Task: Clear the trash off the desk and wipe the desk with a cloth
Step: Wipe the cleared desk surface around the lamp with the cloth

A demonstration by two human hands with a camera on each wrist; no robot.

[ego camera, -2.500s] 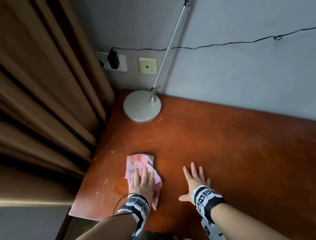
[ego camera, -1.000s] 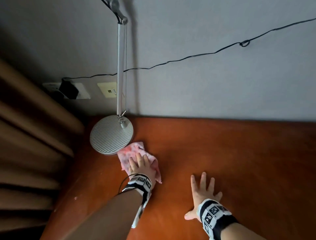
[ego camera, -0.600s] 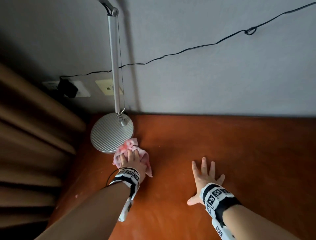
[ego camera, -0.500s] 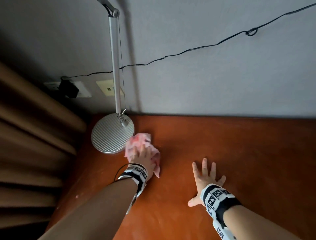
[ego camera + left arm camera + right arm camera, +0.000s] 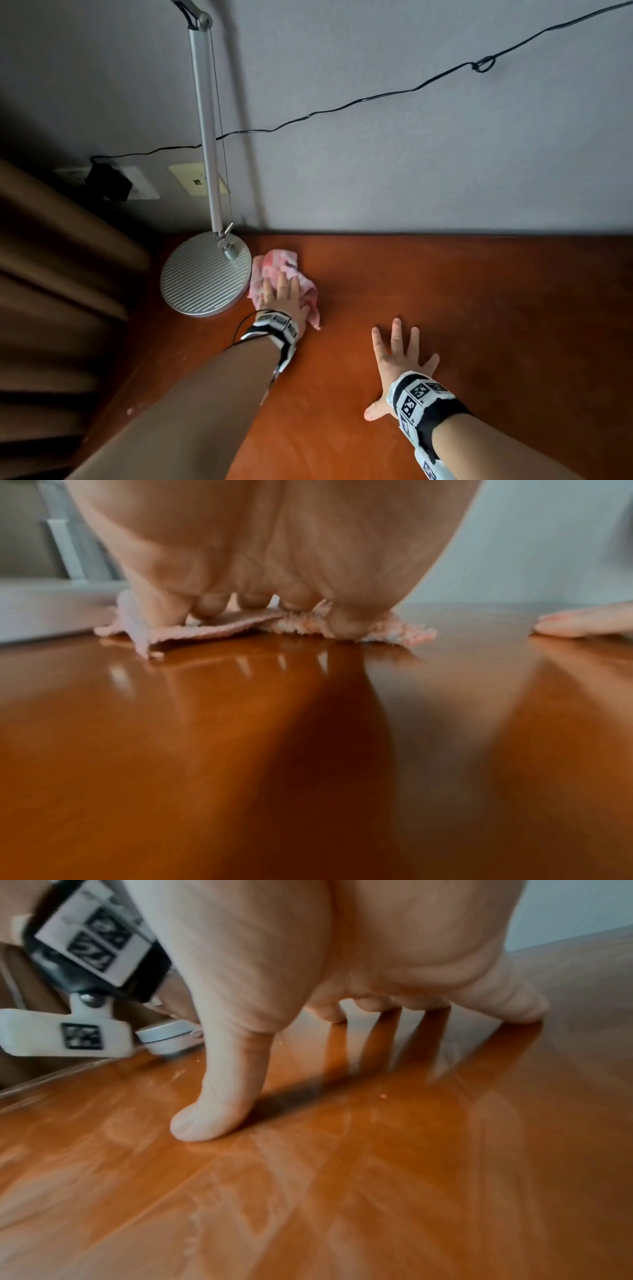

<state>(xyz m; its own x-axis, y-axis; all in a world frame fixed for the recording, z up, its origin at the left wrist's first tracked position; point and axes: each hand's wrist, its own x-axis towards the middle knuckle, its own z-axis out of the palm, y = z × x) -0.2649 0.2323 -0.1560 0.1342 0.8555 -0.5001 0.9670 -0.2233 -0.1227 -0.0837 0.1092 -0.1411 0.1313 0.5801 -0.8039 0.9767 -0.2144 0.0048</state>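
A pink cloth (image 5: 281,268) lies on the reddish-brown desk (image 5: 479,308), right beside the lamp base near the back wall. My left hand (image 5: 281,294) presses flat on the cloth with straight fingers. In the left wrist view the cloth (image 5: 394,631) bunches under my fingertips (image 5: 209,610). My right hand (image 5: 400,356) lies spread flat on the bare desk, to the right of the cloth and nearer me. The right wrist view shows its thumb (image 5: 212,1118) and fingers touching the wood (image 5: 377,1177), holding nothing. No trash shows on the desk.
A silver lamp's round base (image 5: 205,274) stands at the desk's back left corner, its pole (image 5: 205,130) rising up the wall. Brown curtains (image 5: 51,291) hang left of the desk. A plug (image 5: 109,181) and a black cable (image 5: 376,97) run along the grey wall.
My left hand has slid the cloth from the desk's front edge up to the back, then right along the lamp base. My right hand has stayed flat on the desk.
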